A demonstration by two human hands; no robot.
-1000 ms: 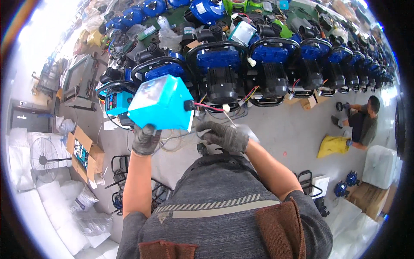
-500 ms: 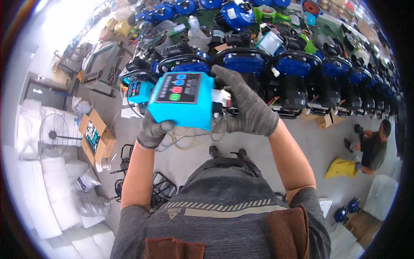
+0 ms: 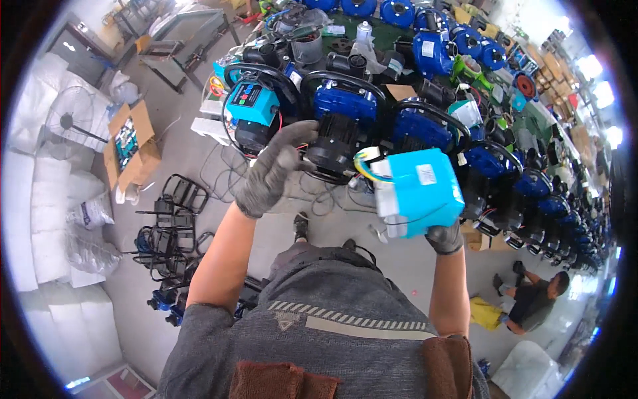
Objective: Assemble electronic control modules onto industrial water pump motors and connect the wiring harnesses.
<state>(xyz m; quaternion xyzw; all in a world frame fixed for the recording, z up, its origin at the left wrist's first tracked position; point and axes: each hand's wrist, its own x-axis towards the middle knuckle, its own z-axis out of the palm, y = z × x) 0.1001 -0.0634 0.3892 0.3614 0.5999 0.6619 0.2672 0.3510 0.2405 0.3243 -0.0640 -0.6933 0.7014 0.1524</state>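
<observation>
A turquoise control box [image 3: 428,199] with a small white label is in my right hand [image 3: 444,238], whose grey-gloved fingers grip its lower right corner. The box is tilted, and most of that hand is hidden behind it. Yellow and blue-green wires [image 3: 365,167] with a white connector come out of the box's left side. My left hand [image 3: 269,176], also gloved, is raised apart from the box with its fingers spread and nothing seen in them. Just beyond it is a pump's black motor [image 3: 332,141]. Another turquoise box [image 3: 254,103] sits on the leftmost pump.
Blue-and-black pumps [image 3: 344,100] with carrying handles line the bench edge toward the right. An open carton [image 3: 136,149] of parts and a standing fan [image 3: 66,121] are at left. Black metal frames [image 3: 176,216] lie on the floor. A person [image 3: 535,299] crouches at right beside a yellow sack [image 3: 485,312].
The turquoise box has moved right and been turned, its button panel now out of sight. My left hand has let go of it; my right hand holds it. The view has shifted right.
</observation>
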